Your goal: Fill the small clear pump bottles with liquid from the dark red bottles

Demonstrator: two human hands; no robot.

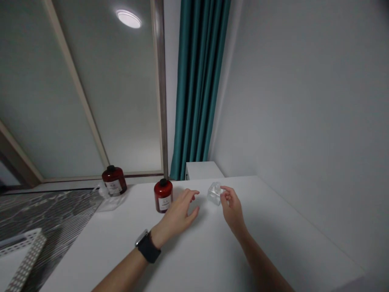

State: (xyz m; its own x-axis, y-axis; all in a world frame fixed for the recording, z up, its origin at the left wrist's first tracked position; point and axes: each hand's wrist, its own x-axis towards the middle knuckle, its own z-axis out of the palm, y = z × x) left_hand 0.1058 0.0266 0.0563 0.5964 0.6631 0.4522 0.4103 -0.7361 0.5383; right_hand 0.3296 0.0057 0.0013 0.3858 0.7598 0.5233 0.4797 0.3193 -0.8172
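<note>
A small clear, shiny object [214, 193], like plastic or glass with angular sides, is at the far part of the white table [194, 259]. My right hand [232, 207] has its thumb and index finger closed on the right edge of this object. To the left of it, my left hand [182, 209] hovers over the tabletop, thumb and fingers apart, holding nothing. A dark watch is on that wrist. Just beyond the left hand stands a red-brown bottle [163, 196] with a black cap and a white label, its lower right side partly hidden by the hand.
A second red-brown bottle [114, 181] stands at the table's far left corner, beside clear plastic packaging [107, 202]. A white perforated basket [26, 259] is at the lower left. A white cabinet [203, 170] and green curtain [197, 89] are behind; a wall borders the right.
</note>
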